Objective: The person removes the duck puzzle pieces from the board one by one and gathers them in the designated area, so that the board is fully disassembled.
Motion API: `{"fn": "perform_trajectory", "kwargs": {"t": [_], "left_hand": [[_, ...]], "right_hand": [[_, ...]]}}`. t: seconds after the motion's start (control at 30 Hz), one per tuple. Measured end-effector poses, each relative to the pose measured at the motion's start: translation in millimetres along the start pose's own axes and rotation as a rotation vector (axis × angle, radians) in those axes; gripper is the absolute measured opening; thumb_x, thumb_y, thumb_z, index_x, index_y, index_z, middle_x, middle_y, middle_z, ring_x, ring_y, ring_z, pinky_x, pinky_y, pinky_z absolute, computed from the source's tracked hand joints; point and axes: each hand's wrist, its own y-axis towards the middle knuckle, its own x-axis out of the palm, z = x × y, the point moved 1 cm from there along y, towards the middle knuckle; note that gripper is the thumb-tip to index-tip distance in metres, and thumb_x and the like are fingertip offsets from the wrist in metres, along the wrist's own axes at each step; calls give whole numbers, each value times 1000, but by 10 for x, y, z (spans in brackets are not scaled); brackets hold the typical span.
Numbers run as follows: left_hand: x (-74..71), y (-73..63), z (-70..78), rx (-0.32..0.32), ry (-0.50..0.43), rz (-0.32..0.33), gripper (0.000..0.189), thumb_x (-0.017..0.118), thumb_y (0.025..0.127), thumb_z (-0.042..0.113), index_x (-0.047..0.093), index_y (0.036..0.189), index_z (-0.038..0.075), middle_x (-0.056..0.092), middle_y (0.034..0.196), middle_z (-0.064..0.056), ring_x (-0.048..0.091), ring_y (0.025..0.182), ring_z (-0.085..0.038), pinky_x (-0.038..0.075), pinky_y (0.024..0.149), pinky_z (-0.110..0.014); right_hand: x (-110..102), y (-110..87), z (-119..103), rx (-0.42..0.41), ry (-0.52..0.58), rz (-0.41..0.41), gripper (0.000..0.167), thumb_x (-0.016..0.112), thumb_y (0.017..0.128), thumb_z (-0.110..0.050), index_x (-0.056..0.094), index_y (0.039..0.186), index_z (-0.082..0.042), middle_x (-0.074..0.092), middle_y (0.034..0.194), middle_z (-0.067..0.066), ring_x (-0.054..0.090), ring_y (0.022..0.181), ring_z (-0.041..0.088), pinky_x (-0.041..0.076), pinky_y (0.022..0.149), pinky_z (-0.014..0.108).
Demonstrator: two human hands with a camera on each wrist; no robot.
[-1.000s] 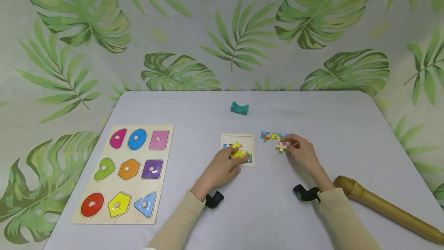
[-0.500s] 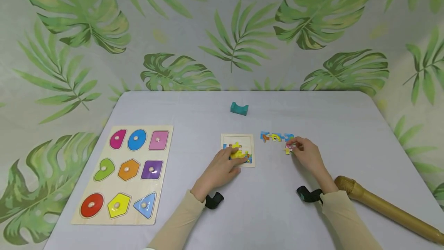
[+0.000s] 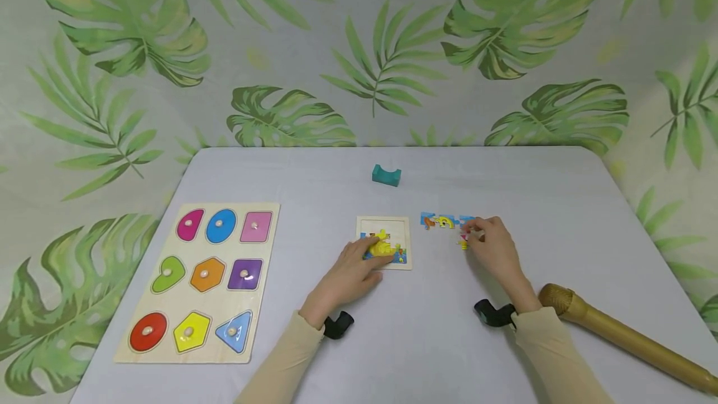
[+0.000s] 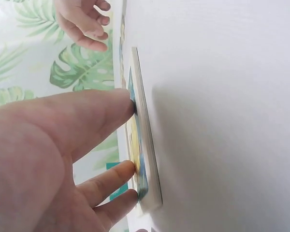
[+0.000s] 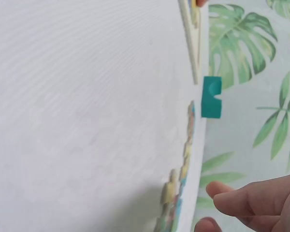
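Note:
My left hand (image 3: 348, 273) rests its fingertips on a small wooden jigsaw tray (image 3: 402, 229), touching the yellow and blue pieces (image 3: 382, 249) fitted in its nearer part. The far part of the tray shows bare wood. To the tray's right lies a row of loose jigsaw pieces (image 3: 445, 222), blue with brown and yellow. A pink-and-yellow jigsaw piece (image 3: 463, 240) lies just below the row's right end, partly hidden by my right hand (image 3: 496, 254). In the right wrist view the fingertips (image 5: 224, 200) hover apart from the pieces, with nothing between them.
A wooden peg board (image 3: 219, 307) with coloured shapes lies at left. Behind the tray sits a teal notched block (image 3: 386, 175). A gold microphone-shaped object (image 3: 622, 335) lies at right. Leaf-printed cloth (image 3: 381, 80) hangs behind the table.
My right hand carried the pink jigsaw piece rightward to below the row's end and has let it go. My left hand has shifted slightly left, its fingertips still on the tray's pieces.

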Motion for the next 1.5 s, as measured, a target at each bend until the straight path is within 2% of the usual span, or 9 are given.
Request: {"fn": "perform_trajectory", "kwargs": {"t": [0.17, 0.37, 0.47, 0.67, 0.9, 1.03, 1.33, 1.5], "left_hand": [[-18, -39, -41, -41, 13, -9, 39, 59, 95, 20, 58, 134, 25, 28, 153, -11, 20, 141, -28, 14, 113, -50], [-22, -50, -56, -34, 5, -10, 38, 59, 95, 20, 59, 133, 23, 28, 152, -12, 21, 141, -31, 16, 112, -53], [-26, -51, -59, -27, 9, -5, 37, 59, 96, 20, 60, 133, 22, 29, 152, -13, 22, 140, -32, 18, 111, -54], [-33, -54, -72, -5, -3, 8, 37, 59, 96, 18, 60, 132, 20, 32, 148, -16, 27, 138, -31, 20, 110, -54], [-36, -49, -62, 6, 2, 14, 36, 60, 95, 19, 61, 131, 19, 35, 145, -19, 33, 133, -33, 23, 110, -51], [-37, -43, -54, 2, 6, 11, 36, 60, 95, 19, 62, 131, 19, 35, 145, -20, 33, 134, -32, 24, 110, -48], [-40, -37, -52, -3, 14, 7, 36, 60, 95, 20, 62, 130, 19, 36, 144, -20, 33, 133, -32, 25, 109, -48], [-43, -32, -52, 11, 10, 16, 35, 60, 95, 19, 63, 130, 19, 37, 144, -19, 34, 133, -32, 26, 109, -46]], "right_hand": [[95, 50, -154, -61, 74, -31, 21, 53, 88, 4, 67, 103, 3, 55, 97, 19, 57, 78, 29, 45, 63, 34], [451, 104, -370, -178, 200, -143, 21, 54, 87, 8, 66, 103, 2, 65, 101, 13, 59, 87, 27, 50, 76, 38], [607, 126, -489, -229, 208, -188, 23, 53, 86, 8, 67, 102, -1, 65, 100, 9, 57, 87, 23, 49, 79, 38], [768, 169, -701, -285, 197, -247, 24, 55, 84, 8, 65, 104, 0, 62, 99, 9, 53, 80, 19, 47, 73, 32], [846, 197, -802, -263, 164, -260, 24, 57, 84, 7, 65, 105, 0, 60, 98, 9, 49, 80, 19, 45, 73, 31], [853, 214, -830, -247, 185, -256, 26, 57, 84, 8, 65, 106, -1, 56, 93, 8, 48, 80, 20, 45, 72, 31], [897, 275, -831, -271, 189, -228, 29, 57, 83, 12, 65, 108, -2, 49, 84, 5, 47, 76, 18, 44, 69, 29], [912, 295, -845, -285, 183, -233, 28, 56, 83, 13, 64, 103, -5, 53, 87, 6, 49, 77, 19, 46, 71, 31]]}}
